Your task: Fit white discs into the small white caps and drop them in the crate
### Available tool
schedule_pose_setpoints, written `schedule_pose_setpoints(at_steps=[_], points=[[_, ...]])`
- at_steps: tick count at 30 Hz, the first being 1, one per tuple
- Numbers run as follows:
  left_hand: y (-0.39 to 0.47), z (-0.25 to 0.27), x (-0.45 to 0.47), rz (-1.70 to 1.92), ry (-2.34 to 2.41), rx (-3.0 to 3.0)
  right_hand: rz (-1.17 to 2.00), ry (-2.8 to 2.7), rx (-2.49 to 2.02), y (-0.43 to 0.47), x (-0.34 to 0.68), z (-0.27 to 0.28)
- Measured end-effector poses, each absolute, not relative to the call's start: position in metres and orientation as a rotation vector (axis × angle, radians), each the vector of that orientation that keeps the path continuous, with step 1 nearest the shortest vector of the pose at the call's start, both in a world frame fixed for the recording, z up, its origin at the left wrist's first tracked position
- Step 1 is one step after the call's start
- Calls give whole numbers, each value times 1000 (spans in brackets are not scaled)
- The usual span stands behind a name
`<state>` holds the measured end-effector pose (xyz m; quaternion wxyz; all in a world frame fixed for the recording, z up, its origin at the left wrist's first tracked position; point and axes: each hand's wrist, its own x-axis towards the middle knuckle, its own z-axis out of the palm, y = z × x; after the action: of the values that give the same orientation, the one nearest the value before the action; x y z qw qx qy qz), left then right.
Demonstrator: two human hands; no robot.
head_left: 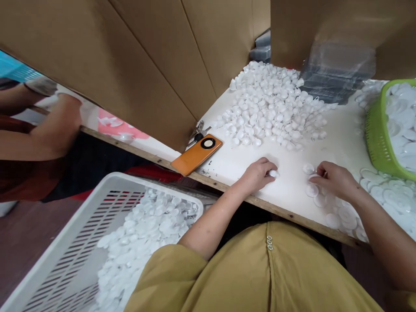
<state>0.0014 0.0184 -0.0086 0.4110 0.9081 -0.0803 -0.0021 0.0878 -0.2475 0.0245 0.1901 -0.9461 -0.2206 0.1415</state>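
Note:
My left hand (258,175) is closed in a pinch on a small white plastic cap (273,173), just above the white tabletop (286,197). To its right, my right hand (336,180) pinches a thin white plastic disc (313,177), partly hidden by the fingers. Loose white discs (312,190) lie under and beside the right hand, and more run toward the table's front edge. Beyond both hands spreads a heap of small white plastic caps (273,106).
A green basket (373,134) of white discs stands at right. An orange phone (196,155) and keys (199,132) lie by a cardboard partition (156,73). Clear plastic trays (338,73) stand behind. Below left is a white crate (107,182) of white pieces; another person's arm (55,125) shows beyond.

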Motion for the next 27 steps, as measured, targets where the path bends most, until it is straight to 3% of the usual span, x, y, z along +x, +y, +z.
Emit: schedule_pose_setpoints(at_steps=[5, 9, 17, 27], points=[[17, -8, 9, -62, -158, 2317, 231, -620, -2166, -205, 71, 27], [16, -5, 13, -68, -115, 2364, 90, -858, -2063, -165, 56, 20], [16, -11, 15, -62, -151, 2419, 777, -292, -1835, -152, 69, 15], [22, -2, 13, -93, -207, 2341, 1007, -203, -1880, -140, 79, 19]])
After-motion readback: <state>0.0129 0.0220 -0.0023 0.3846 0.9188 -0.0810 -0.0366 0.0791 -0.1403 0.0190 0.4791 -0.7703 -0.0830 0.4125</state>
